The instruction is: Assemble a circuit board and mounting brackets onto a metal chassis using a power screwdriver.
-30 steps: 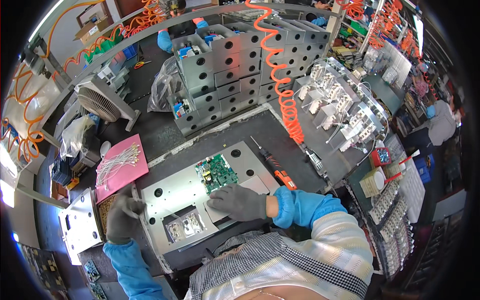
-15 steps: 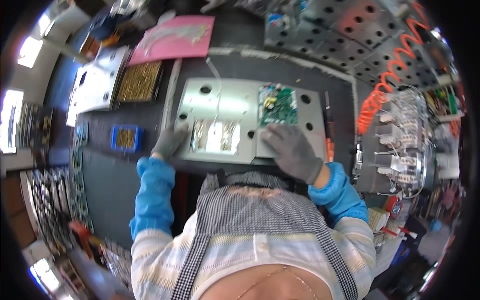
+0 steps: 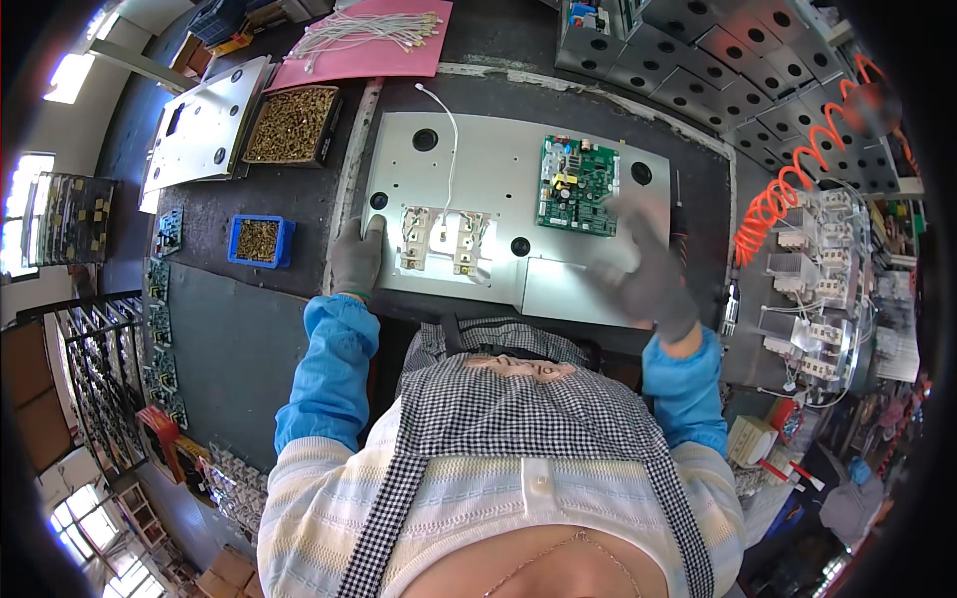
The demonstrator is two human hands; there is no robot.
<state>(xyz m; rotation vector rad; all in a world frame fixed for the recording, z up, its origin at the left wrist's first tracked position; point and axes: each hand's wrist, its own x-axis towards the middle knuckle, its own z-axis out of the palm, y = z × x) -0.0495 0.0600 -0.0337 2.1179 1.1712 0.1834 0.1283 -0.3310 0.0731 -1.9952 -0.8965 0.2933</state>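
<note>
A flat silver metal panel (image 3: 486,149) with round black holes lies before me on the dark bench. On its right half sits a green circuit board (image 3: 578,189) with small components. Terminal blocks (image 3: 465,244) show in an opening at the lower left, and a white cable (image 3: 456,149) runs up from there across the panel. Grey-gloved, my left hand (image 3: 357,261) holds the panel's left edge, thumb on top. My right hand (image 3: 653,269), also gloved, hovers by the board's lower right corner, blurred by motion, its fingers apart with nothing visible in them.
A blue bin (image 3: 288,244) of small brass parts and a larger dark tray (image 3: 327,149) of them stand on the left. White cables (image 3: 374,32) lie on a pink sheet (image 3: 434,60). Stacked metal panels (image 3: 688,60) stand at the back right, near an orange coiled hose (image 3: 788,164).
My right hand has moved right and off the panel surface beside the board. My left hand has shifted slightly up along the panel's left edge. The view has shifted a little.
</note>
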